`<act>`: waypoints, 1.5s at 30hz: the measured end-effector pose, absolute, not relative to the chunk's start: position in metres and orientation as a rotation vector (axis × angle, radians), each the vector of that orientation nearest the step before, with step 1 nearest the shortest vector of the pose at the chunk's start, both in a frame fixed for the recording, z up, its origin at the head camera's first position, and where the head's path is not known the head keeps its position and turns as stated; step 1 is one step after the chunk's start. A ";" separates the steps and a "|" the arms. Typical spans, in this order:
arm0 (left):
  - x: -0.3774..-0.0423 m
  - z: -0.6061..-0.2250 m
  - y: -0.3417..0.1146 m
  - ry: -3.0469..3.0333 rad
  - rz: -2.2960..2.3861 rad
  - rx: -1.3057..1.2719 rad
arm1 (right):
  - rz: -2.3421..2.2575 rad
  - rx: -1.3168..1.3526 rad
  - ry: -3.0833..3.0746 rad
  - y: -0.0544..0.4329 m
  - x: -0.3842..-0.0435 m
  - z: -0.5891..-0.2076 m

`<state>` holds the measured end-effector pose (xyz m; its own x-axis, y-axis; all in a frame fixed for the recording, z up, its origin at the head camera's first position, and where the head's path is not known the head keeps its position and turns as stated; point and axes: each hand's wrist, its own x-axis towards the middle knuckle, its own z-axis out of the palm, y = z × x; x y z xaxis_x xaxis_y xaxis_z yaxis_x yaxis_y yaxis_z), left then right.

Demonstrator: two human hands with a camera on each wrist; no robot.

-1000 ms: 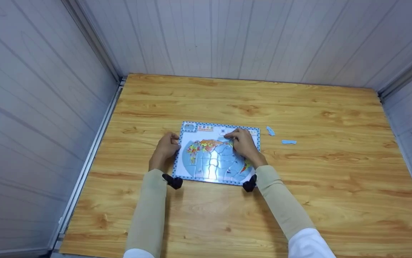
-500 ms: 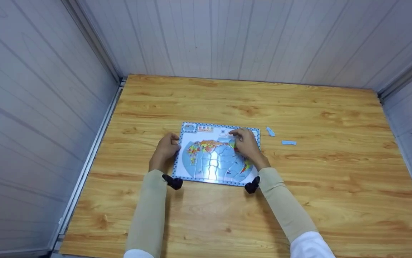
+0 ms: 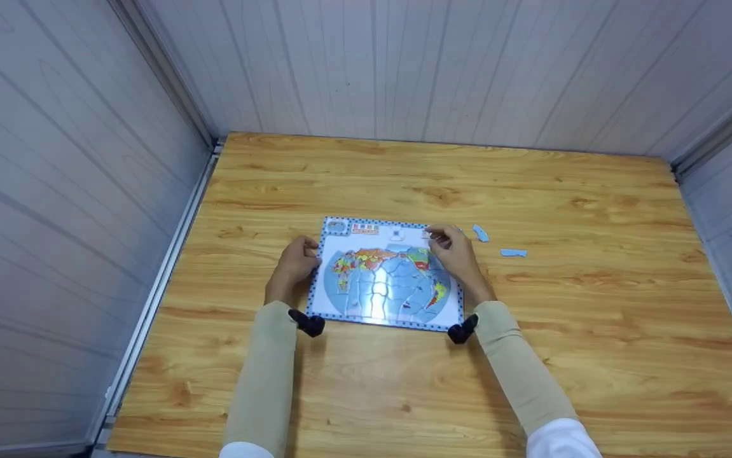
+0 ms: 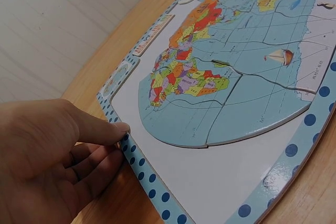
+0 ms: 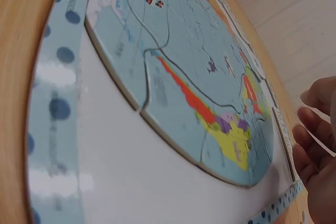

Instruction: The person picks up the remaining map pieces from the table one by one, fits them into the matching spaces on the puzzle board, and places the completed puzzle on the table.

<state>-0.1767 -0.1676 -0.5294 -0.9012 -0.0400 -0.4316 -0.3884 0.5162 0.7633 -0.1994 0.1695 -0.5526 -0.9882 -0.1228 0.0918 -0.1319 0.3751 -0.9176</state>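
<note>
A world map jigsaw puzzle board (image 3: 334, 242) with a dotted blue border lies flat on the wooden table. Coloured land and pale blue sea pieces (image 4: 178, 124) fill much of its oval. My left hand (image 3: 296, 262) grips the board's left edge; in the left wrist view its thumb (image 4: 113, 129) lies on the border and the other fingers are bent against the side. Over the upper right of the board is my right hand (image 3: 456, 256), fingers loosely bent with nothing seen between them. The right wrist view shows that hand (image 5: 323, 187) only partly, beside the board's edge.
Two loose pale blue puzzle pieces lie right of the board: a curved one (image 3: 480, 233) and a straighter strip (image 3: 514, 253). Light panel walls (image 3: 366, 76) enclose the table (image 3: 594, 318) at the back and both sides.
My right hand has drawn back from the top of the map toward the board's right edge, uncovering the map's upper right part. The left hand has stayed at the left edge.
</note>
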 end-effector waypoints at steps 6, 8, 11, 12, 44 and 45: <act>-0.177 -0.528 -0.167 2.374 1.335 -0.386 | 1.735 0.243 -2.552 0.179 -0.200 -0.552; -0.177 -0.528 -0.167 2.372 1.334 -0.391 | 1.742 0.223 -2.557 0.181 -0.199 -0.548; -0.177 -0.528 -0.166 2.380 1.332 -0.393 | 1.742 0.202 -2.553 0.183 -0.197 -0.543; -0.176 -0.528 -0.166 2.383 1.330 -0.392 | 1.744 0.197 -2.560 0.184 -0.195 -0.539; -0.177 -0.527 -0.166 2.387 1.318 -0.392 | 1.688 -0.050 -2.538 0.246 -0.187 -0.550; -0.177 -0.527 -0.166 2.386 1.323 -0.391 | 1.682 -0.062 -2.542 0.248 -0.187 -0.552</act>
